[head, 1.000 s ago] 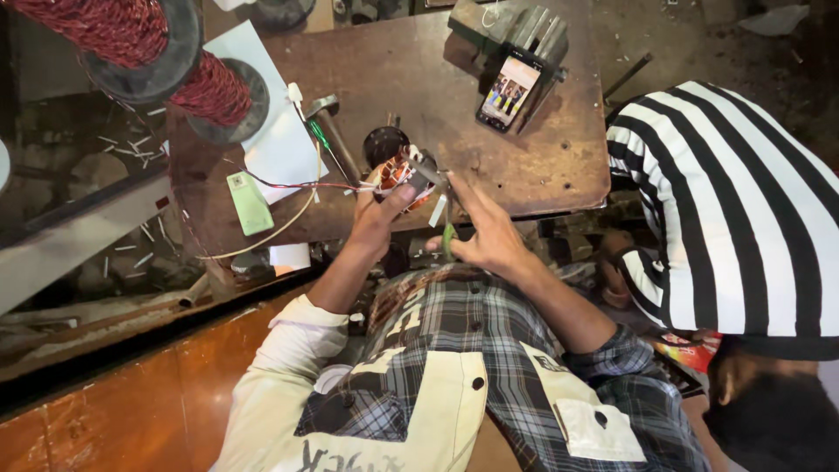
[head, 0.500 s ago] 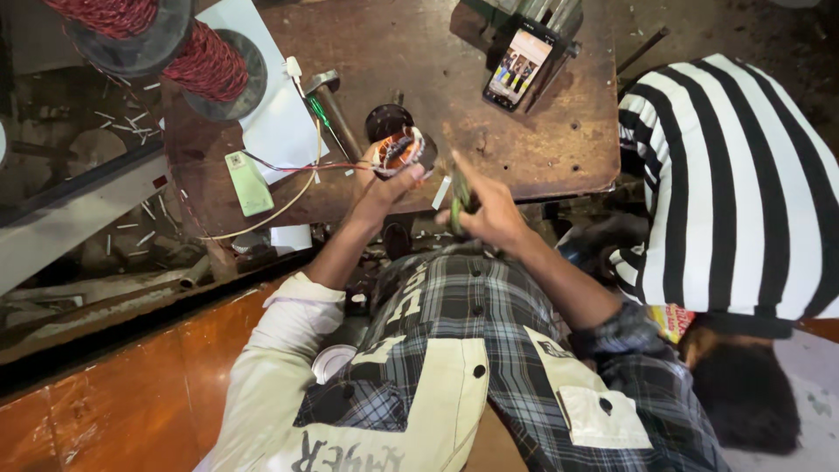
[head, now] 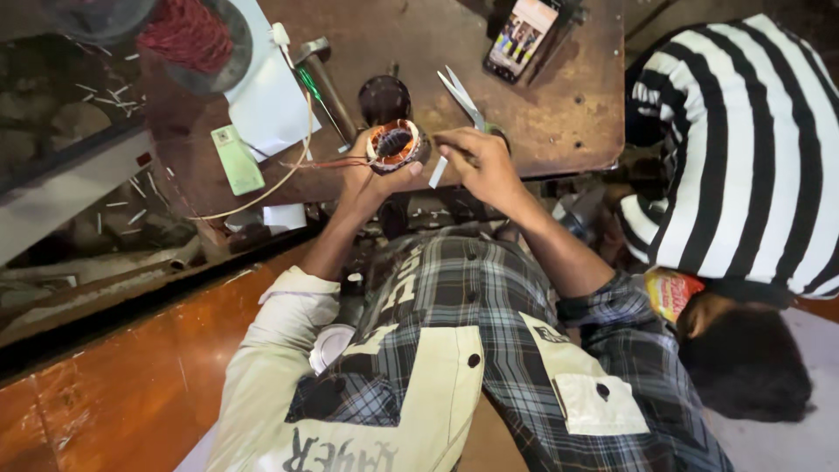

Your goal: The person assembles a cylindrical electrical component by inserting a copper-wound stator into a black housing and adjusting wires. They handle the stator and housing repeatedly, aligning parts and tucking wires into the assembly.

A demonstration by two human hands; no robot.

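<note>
At the desk's near edge, the left hand gripped a round copper-wound motor stator, steadying it; the right hand clasped steel scissors.

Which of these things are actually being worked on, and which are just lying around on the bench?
In use:
left hand holding the small copper-wound coil
right hand with scissors

Lying about:
phone
green card
white paper
green-handled screwdriver
red wire spool

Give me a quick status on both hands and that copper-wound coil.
Left hand grips the copper-wound coil at the table edge. Right hand holds scissors, blades pointing away. Striped-shirt person close on the right, clear of both hands.
</note>
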